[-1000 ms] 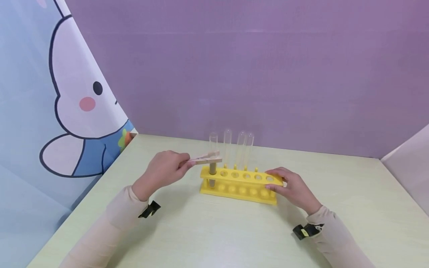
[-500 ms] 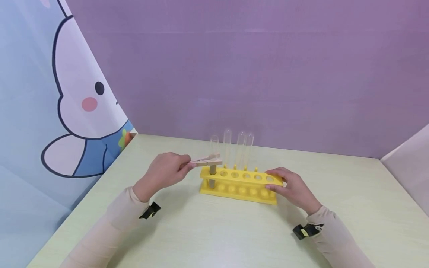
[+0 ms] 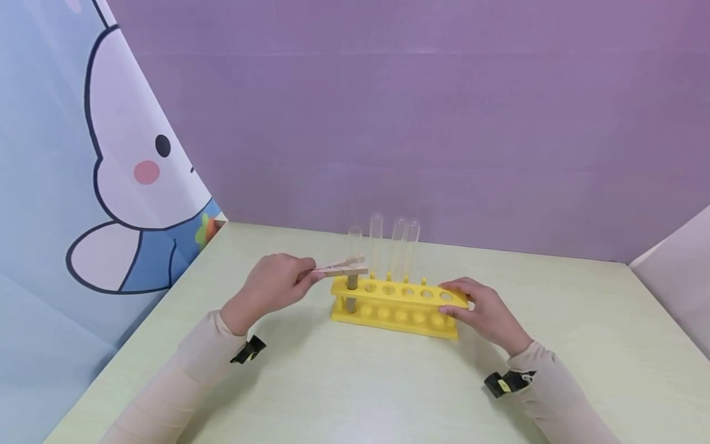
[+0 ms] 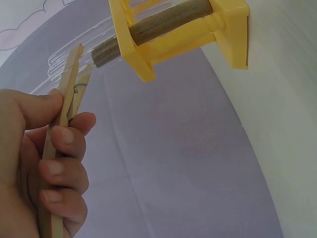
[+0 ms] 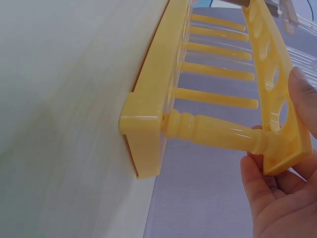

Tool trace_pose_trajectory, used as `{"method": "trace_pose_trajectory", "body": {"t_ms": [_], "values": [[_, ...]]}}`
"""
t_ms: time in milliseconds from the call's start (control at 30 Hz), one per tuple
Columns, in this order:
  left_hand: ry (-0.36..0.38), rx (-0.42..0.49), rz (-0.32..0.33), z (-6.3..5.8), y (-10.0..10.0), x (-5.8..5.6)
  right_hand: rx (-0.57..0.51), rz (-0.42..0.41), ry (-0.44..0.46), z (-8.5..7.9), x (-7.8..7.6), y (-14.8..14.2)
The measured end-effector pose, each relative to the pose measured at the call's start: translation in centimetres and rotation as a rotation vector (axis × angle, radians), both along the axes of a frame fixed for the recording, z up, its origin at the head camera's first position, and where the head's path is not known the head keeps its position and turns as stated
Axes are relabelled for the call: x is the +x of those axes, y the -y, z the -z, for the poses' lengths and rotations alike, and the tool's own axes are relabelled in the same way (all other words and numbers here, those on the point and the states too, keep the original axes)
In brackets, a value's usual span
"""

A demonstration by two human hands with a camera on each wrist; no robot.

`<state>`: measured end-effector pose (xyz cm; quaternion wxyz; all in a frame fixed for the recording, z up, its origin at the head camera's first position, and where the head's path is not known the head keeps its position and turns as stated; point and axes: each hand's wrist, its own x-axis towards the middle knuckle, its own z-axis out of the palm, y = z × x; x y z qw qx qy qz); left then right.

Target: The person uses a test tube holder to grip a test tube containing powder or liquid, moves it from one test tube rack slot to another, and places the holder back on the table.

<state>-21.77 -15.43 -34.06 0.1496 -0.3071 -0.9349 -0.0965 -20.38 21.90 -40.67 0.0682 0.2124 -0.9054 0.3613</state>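
Note:
My left hand (image 3: 272, 285) grips a wooden test tube holder (image 3: 335, 269); in the left wrist view the fingers curl round its handle (image 4: 51, 148). Its tips lie across a clear test tube (image 3: 355, 237) with grey-brown contents, which stands upright in the leftmost hole of a yellow test tube rack (image 3: 396, 296). The left wrist view shows the brown contents (image 4: 171, 22) passing through the rack's top plate. With thumb and fingers, my right hand (image 3: 485, 311) holds the right end of that top plate, as the right wrist view also shows at the rack's end post (image 5: 218, 133).
Behind the rack's top plate, three clear test tubes (image 3: 377, 243) stand upside down on the back pegs. A rightmost peg (image 3: 424, 280) is bare. The pale table (image 3: 355, 388) meets a purple backdrop (image 3: 410, 123), with a cartoon-printed cloth (image 3: 146, 142) at left.
The test tube with the brown contents has sunk slightly in the rack, the holder and left hand dipping a little with it. My right hand and the rack stay in place.

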Motion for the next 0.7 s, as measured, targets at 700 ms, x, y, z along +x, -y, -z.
{"method": "trace_pose_trajectory", "body": {"t_ms": [700], "values": [[0.002, 0.021, 0.02, 0.83, 0.46, -0.36, 0.0, -0.007, 0.002, 0.18, -0.42, 0.0]]}}
